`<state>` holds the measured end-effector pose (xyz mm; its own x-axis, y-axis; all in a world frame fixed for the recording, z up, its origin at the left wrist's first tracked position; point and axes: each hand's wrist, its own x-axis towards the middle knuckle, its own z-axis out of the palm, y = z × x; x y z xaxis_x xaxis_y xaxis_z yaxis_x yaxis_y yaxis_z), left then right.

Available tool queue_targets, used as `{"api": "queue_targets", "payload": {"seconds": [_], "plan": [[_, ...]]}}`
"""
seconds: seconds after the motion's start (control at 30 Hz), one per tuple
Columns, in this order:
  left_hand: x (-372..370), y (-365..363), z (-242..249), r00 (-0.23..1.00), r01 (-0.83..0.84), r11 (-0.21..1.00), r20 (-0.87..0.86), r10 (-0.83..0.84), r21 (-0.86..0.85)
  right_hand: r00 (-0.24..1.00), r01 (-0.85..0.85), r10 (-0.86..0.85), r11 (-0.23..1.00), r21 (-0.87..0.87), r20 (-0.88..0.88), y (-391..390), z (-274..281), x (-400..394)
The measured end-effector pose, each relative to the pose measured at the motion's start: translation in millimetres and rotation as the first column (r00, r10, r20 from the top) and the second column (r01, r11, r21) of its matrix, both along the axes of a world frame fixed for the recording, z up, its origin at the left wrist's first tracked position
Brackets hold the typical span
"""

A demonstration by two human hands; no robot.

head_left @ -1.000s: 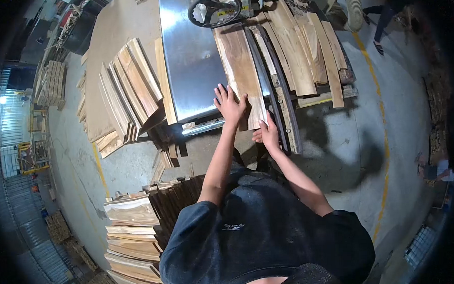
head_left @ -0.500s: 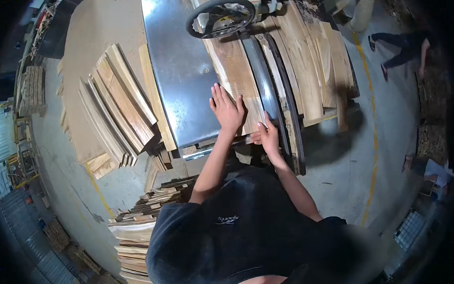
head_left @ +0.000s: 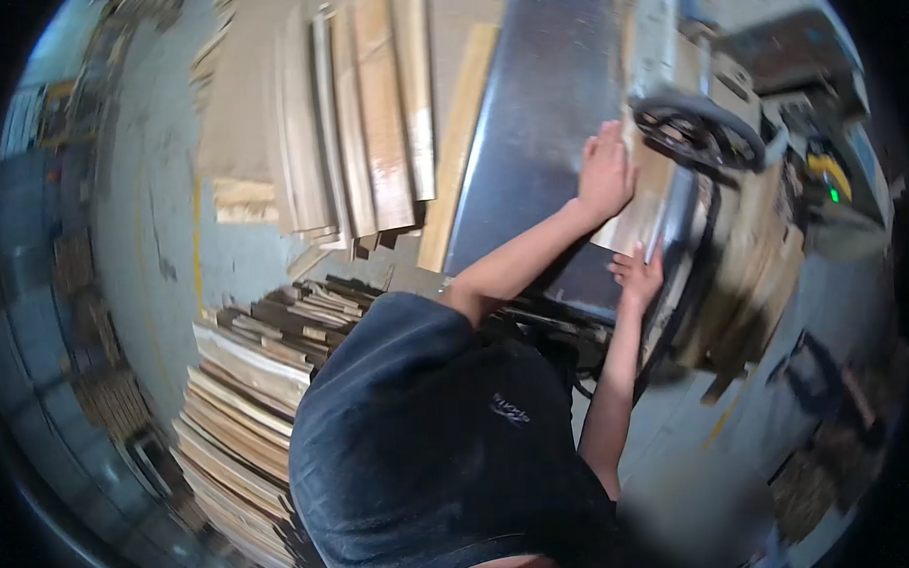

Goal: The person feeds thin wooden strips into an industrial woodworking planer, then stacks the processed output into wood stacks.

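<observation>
A wooden board [head_left: 646, 199] lies lengthwise on the dark metal machine table [head_left: 534, 131], its far part under the handwheel [head_left: 699, 132]. My left hand [head_left: 606, 175] rests flat along the board's left edge, fingers stretched forward. At the near end of the board is my right hand [head_left: 638, 276], fingers spread, with the fingertips at or very close to the end; contact is hard to make out. Neither hand is wrapped round anything. To the right of the board runs a metal guide rail [head_left: 680, 211].
Several boards [head_left: 379, 116] lie on the brown panel [head_left: 244, 121] to the left. A tall stack of boards [head_left: 234, 412] stands at my left side. More wood [head_left: 750, 284] lies right of the machine. A person [head_left: 823, 376] is at the far right, blurred.
The view has swung, so the machine appears farther right. The board has slid forward, its near end now farther from the table's front edge. Both hands have moved forward with it.
</observation>
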<state>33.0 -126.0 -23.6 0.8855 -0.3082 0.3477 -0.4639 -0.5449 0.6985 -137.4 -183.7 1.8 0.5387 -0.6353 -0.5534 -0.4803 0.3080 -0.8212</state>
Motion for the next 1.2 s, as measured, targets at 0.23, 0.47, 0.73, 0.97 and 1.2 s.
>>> {"api": "queue_targets", "payload": {"seconds": [0.23, 0.47, 0.73, 0.97, 1.2], "plan": [[79.9, 142.3, 65.2, 0.994, -0.003, 0.980, 0.111, 0.026, -0.198, 0.974, 0.182, -0.058, 0.774, -0.607, 0.218, 9.0, -20.7, 18.9], [109.3, 430.5, 76.5, 0.642, -0.760, 0.630, -0.031, 0.766, -0.161, 0.982, 0.134, -0.022, 0.788, -0.601, 0.189, 8.8, -17.8, 15.5], [65.9, 562.3, -2.7, 0.570, -0.711, 0.667, -0.372, 0.733, 0.224, 0.981, 0.185, -0.110, 0.773, -0.607, 0.160, 12.9, -23.5, 22.3], [57.1, 545.1, 12.3, 0.548, -0.789, 0.566, -0.141, 0.824, 0.240, 0.983, 0.168, -0.082, 0.755, -0.633, 0.163, 10.1, -37.0, 21.6], [55.3, 539.7, 21.3, 0.545, -0.792, 0.587, -0.240, 0.803, 0.166, 0.990, 0.132, -0.054, 0.701, -0.701, 0.132, 10.0, -38.4, 21.5]]}}
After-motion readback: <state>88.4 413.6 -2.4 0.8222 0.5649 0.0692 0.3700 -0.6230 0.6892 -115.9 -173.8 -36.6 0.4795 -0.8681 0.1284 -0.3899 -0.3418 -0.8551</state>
